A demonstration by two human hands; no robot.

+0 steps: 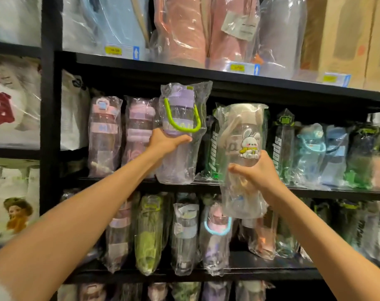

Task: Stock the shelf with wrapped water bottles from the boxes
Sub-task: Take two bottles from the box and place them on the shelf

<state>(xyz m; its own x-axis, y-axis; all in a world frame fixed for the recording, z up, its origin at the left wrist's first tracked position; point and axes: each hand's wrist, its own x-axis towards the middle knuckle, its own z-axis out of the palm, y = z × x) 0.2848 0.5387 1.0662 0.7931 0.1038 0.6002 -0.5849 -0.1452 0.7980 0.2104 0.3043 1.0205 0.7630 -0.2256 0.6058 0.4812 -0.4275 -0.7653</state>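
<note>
My left hand grips a wrapped purple bottle with a lime-green handle, held upright at the middle shelf. Its plastic wrap hangs down to the shelf board. My right hand grips a wrapped clear bottle with a beige lid and a rabbit sticker, held upright in front of the same shelf, just right of the purple one. Pink wrapped bottles stand to the left and dark green-and-black ones to the right.
The shelf below holds several wrapped bottles in green, purple and pink. The top shelf carries wrapped bags and price tags. A black upright post stands at the left, with packaged goods beyond it. No boxes are in view.
</note>
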